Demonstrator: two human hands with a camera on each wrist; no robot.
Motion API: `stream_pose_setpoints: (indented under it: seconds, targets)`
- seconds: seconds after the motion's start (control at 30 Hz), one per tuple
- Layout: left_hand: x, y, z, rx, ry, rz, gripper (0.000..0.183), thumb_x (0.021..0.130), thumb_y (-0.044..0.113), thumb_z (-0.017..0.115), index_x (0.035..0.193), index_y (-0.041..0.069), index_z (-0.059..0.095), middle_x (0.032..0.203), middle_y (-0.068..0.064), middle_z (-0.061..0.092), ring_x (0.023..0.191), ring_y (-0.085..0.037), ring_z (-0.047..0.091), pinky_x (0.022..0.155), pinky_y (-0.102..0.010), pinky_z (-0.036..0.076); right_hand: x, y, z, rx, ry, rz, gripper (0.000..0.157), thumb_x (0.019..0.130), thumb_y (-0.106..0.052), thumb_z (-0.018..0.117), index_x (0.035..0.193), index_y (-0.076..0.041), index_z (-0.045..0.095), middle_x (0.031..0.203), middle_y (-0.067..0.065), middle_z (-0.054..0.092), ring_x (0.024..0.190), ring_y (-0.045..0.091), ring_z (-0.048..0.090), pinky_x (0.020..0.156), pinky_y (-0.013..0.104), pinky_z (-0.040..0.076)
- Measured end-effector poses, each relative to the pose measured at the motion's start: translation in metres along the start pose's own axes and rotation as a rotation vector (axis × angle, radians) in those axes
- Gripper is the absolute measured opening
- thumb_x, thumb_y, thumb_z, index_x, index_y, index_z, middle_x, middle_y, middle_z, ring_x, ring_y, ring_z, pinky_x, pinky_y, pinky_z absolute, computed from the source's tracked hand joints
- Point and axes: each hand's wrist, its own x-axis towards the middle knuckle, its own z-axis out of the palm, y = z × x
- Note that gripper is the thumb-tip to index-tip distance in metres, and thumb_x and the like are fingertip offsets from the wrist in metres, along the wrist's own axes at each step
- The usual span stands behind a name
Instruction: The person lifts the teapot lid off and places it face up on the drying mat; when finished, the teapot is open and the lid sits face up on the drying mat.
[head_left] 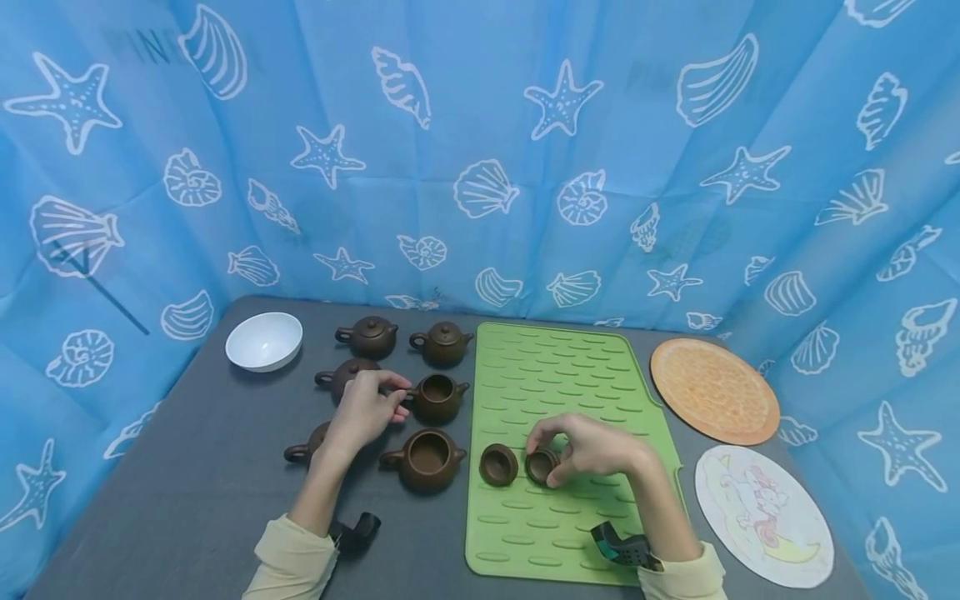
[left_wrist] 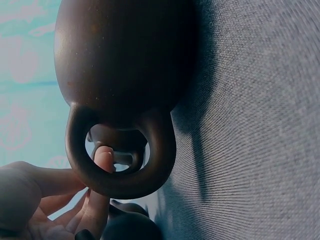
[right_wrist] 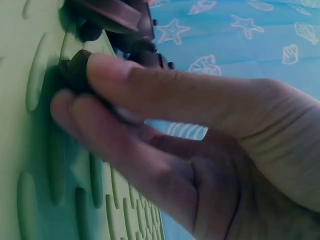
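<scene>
My left hand (head_left: 369, 408) pinches the handle of a lidless dark brown teapot (head_left: 437, 400) in the middle of the table. Another lidless teapot (head_left: 429, 461) stands nearer; its body (left_wrist: 125, 60) and loop handle fill much of the left wrist view, partly hiding my left fingers (left_wrist: 104, 157). On the green mat, my right hand (head_left: 588, 450) grips an upturned teapot lid (head_left: 542, 467) between thumb and fingers. That lid (right_wrist: 77, 70) is mostly covered by them in the right wrist view. A second upturned lid (head_left: 498, 465) lies just left of it.
Two lidded teapots (head_left: 372, 337) stand at the back, and two more (head_left: 309, 446) are partly behind my left arm. A white bowl (head_left: 264, 342) sits back left. Right of the green mat (head_left: 555, 358) lie an orange round board (head_left: 715, 390) and a white round one (head_left: 763, 517).
</scene>
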Motion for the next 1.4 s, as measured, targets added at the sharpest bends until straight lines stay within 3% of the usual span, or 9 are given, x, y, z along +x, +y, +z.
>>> stream_pose_setpoints:
  seconds: [0.17, 0.43, 0.53, 0.7, 0.83, 0.97, 1.1, 1.2, 1.4]
  targets:
    - [0.000, 0.001, 0.000, -0.001, 0.004, -0.003, 0.019, 0.108, 0.006, 0.065, 0.123, 0.005, 0.077, 0.100, -0.015, 0.082, 0.074, -0.010, 0.077, 0.063, -0.019, 0.056, 0.002, 0.000, 0.002, -0.039, 0.000, 0.044, 0.041, 0.082, 0.003, 0.090, 0.118, -0.004, 0.072, 0.113, 0.013, 0.070, 0.057, 0.006, 0.044, 0.056, 0.022, 0.045]
    - [0.000, -0.001, 0.000, -0.009, 0.000, 0.012, 0.019, 0.108, 0.007, 0.066, 0.123, 0.005, 0.077, 0.100, -0.013, 0.081, 0.076, -0.012, 0.078, 0.065, -0.020, 0.058, 0.003, 0.000, 0.001, -0.060, -0.007, 0.063, 0.044, 0.080, 0.000, 0.093, 0.118, -0.009, 0.073, 0.111, 0.011, 0.071, 0.055, 0.008, 0.041, 0.056, 0.022, 0.043]
    - [0.000, -0.002, 0.000, -0.011, -0.007, 0.020, 0.019, 0.108, 0.009, 0.066, 0.123, 0.005, 0.077, 0.094, -0.010, 0.081, 0.075, -0.015, 0.078, 0.063, -0.019, 0.055, 0.000, 0.000, 0.001, -0.053, -0.001, 0.052, 0.045, 0.081, -0.002, 0.093, 0.121, -0.007, 0.072, 0.113, 0.013, 0.071, 0.056, 0.008, 0.046, 0.057, 0.022, 0.047]
    - [0.001, 0.000, -0.003, -0.008, -0.024, 0.029, 0.023, 0.109, 0.013, 0.066, 0.126, 0.003, 0.076, 0.091, -0.008, 0.082, 0.074, -0.015, 0.078, 0.061, -0.020, 0.051, -0.007, -0.001, -0.005, -0.057, 0.050, 0.027, 0.045, 0.086, -0.011, 0.091, 0.126, -0.003, 0.071, 0.117, 0.018, 0.070, 0.079, 0.015, 0.070, 0.071, 0.026, 0.059]
    - [0.004, 0.002, -0.008, -0.006, -0.022, 0.033, 0.024, 0.109, 0.013, 0.066, 0.127, 0.001, 0.076, 0.092, -0.010, 0.082, 0.073, -0.013, 0.078, 0.061, -0.021, 0.052, -0.007, -0.003, -0.013, -0.121, 0.151, -0.023, 0.039, 0.094, -0.018, 0.085, 0.127, -0.002, 0.070, 0.119, 0.020, 0.072, 0.099, 0.026, 0.074, 0.084, 0.033, 0.062]
    - [0.015, 0.008, -0.014, -0.010, -0.019, 0.055, 0.024, 0.108, 0.012, 0.066, 0.126, -0.001, 0.075, 0.094, -0.015, 0.082, 0.073, -0.012, 0.079, 0.062, -0.023, 0.058, 0.011, -0.010, -0.018, -0.155, 0.250, -0.107, 0.036, 0.100, -0.021, 0.080, 0.128, 0.000, 0.071, 0.123, 0.022, 0.074, 0.107, 0.030, 0.073, 0.087, 0.036, 0.063]
    - [0.033, 0.017, -0.020, 0.004, -0.043, 0.085, 0.026, 0.109, 0.013, 0.066, 0.127, -0.002, 0.074, 0.100, -0.020, 0.081, 0.073, -0.014, 0.079, 0.060, -0.026, 0.056, 0.044, -0.023, -0.025, -0.136, 0.298, -0.169, 0.032, 0.102, -0.018, 0.077, 0.128, 0.000, 0.071, 0.126, 0.024, 0.074, 0.110, 0.031, 0.074, 0.088, 0.036, 0.064]
    - [0.048, 0.024, -0.023, 0.024, -0.066, 0.099, 0.025, 0.109, 0.012, 0.065, 0.126, -0.003, 0.074, 0.106, -0.024, 0.080, 0.073, -0.015, 0.078, 0.061, -0.026, 0.054, 0.070, -0.033, -0.031, -0.122, 0.319, -0.182, 0.029, 0.102, -0.016, 0.076, 0.127, -0.003, 0.072, 0.124, 0.023, 0.075, 0.109, 0.032, 0.074, 0.088, 0.042, 0.064]
    - [0.074, 0.033, -0.024, 0.072, -0.075, 0.081, 0.023, 0.108, 0.007, 0.064, 0.124, -0.005, 0.075, 0.112, -0.027, 0.078, 0.075, -0.015, 0.076, 0.074, -0.034, 0.066, 0.118, -0.049, -0.041, -0.032, 0.330, -0.161, 0.033, 0.104, -0.008, 0.071, 0.132, 0.006, 0.066, 0.121, 0.026, 0.073, 0.100, 0.049, 0.076, 0.085, 0.061, 0.065]
